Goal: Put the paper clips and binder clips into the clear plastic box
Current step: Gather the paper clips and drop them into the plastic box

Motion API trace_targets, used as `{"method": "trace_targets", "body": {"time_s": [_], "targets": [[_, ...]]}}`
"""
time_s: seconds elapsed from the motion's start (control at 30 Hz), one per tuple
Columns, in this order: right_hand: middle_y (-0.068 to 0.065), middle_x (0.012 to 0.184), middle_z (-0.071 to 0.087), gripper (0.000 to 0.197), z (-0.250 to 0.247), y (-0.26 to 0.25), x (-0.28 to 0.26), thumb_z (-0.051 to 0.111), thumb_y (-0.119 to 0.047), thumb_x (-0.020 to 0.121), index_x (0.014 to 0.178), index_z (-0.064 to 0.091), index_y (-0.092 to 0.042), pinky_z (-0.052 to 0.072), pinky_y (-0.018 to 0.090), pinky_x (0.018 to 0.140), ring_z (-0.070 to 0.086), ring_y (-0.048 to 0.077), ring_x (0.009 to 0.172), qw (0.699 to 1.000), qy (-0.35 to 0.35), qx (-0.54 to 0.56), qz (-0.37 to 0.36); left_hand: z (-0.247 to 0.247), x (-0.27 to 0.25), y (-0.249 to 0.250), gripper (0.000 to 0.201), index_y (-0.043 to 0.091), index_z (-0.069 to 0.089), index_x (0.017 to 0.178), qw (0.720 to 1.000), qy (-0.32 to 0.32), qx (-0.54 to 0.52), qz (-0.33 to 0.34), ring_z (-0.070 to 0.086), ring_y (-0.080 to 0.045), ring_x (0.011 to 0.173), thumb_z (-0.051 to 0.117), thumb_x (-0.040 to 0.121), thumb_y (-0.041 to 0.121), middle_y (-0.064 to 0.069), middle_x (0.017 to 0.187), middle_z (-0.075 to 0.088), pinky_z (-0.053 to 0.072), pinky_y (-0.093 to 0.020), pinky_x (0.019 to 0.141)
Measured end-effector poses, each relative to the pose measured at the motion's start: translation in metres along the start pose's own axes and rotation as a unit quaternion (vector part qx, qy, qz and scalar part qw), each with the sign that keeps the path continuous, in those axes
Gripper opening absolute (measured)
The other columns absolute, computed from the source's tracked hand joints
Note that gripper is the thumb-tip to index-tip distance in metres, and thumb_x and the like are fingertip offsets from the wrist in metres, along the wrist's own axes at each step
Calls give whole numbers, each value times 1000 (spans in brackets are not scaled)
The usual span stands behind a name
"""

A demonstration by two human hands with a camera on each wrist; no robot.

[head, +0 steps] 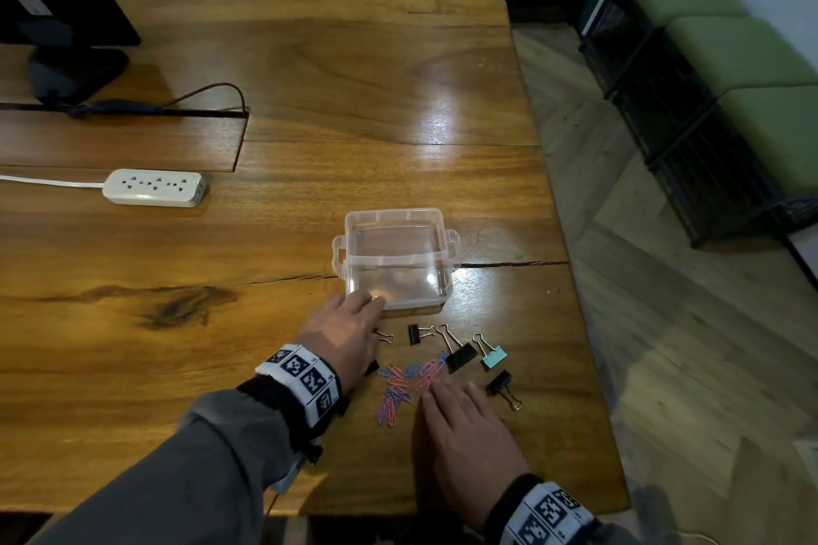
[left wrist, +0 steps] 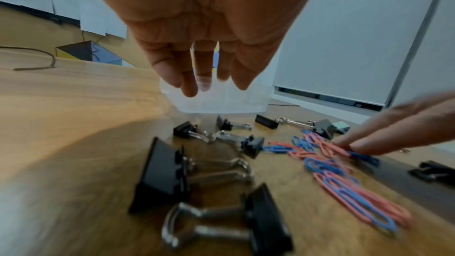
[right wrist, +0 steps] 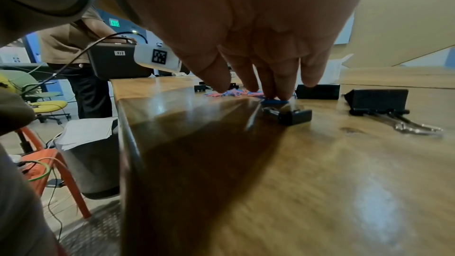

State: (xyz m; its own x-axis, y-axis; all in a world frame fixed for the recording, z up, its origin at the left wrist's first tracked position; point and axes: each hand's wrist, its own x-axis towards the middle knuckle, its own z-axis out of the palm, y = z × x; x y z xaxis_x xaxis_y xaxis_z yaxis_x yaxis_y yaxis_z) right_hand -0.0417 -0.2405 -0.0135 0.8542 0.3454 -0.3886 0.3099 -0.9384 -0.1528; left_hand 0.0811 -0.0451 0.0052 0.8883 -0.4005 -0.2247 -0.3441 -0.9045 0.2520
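Observation:
A clear plastic box [head: 396,261] stands open on the wooden table. My left hand [head: 358,310] lies flat, its straight fingertips [left wrist: 192,89] touching the box's near left corner [left wrist: 221,102]. Several black binder clips [left wrist: 162,176] lie under that palm. More black ones [head: 460,356] and a teal one [head: 493,358] lie just in front of the box. A pile of pink and blue paper clips [head: 411,381] lies nearer me. My right hand [head: 442,389] reaches over it, fingertips [right wrist: 280,94] pressing on a blue paper clip [right wrist: 273,102].
A white power strip [head: 155,187] and a black monitor stand [head: 75,71] sit far left on the table. The table's right edge [head: 575,301] is close to the clips. Green stools [head: 752,58] line the wall. A person [right wrist: 74,46] stands beyond the table.

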Motion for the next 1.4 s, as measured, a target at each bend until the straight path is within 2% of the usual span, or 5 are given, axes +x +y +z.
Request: {"method": "trace_targets", "body": {"time_s": [0.3, 0.53, 0.83, 1.07, 1.4], "targets": [[20, 135, 55, 70, -2, 1, 22, 68, -26, 68, 133, 50, -9, 29, 49, 105, 50, 35, 127, 1000, 14, -5, -6, 37, -86, 30, 47, 14, 51, 129, 992, -68, -19, 101, 54, -33, 115, 39, 86, 31, -14, 132, 54, 53, -42, 88], [17, 157, 24, 67, 0, -4, 24, 39, -25, 87, 150, 24, -9, 2, 45, 113, 20, 31, 144, 999, 27, -3, -46, 48, -73, 48, 69, 10, -1, 150, 988, -120, 66, 74, -1, -27, 145, 38, 99, 35, -14, 160, -1, 6, -43, 118], [13, 129, 61, 56, 6, 9, -5, 41, -23, 75, 127, 59, -10, 36, 48, 107, 56, 29, 119, 998, 64, 20, -9, 49, -71, 41, 58, 12, 2, 150, 983, -118, 91, 107, -3, -27, 145, 28, 102, 32, -12, 160, -2, 3, -43, 118], [14, 125, 64, 58, 10, 5, -17, 36, -23, 71, 120, 63, -7, 34, 48, 110, 59, 28, 116, 998, 52, 36, -13, 56, -93, 27, 50, 8, 56, 128, 988, -94, 21, 120, 55, -32, 117, 42, 86, 31, -14, 131, 58, 54, -44, 87], [6, 116, 63, 42, -13, -10, -1, 46, -16, 82, 123, 57, -16, 52, 33, 79, 61, 24, 97, 989, 61, 132, 15, 53, -86, 39, 53, 13, 48, 130, 994, -46, -86, 43, 55, -25, 106, 68, 81, 21, -7, 128, 51, 54, -36, 83]]}}
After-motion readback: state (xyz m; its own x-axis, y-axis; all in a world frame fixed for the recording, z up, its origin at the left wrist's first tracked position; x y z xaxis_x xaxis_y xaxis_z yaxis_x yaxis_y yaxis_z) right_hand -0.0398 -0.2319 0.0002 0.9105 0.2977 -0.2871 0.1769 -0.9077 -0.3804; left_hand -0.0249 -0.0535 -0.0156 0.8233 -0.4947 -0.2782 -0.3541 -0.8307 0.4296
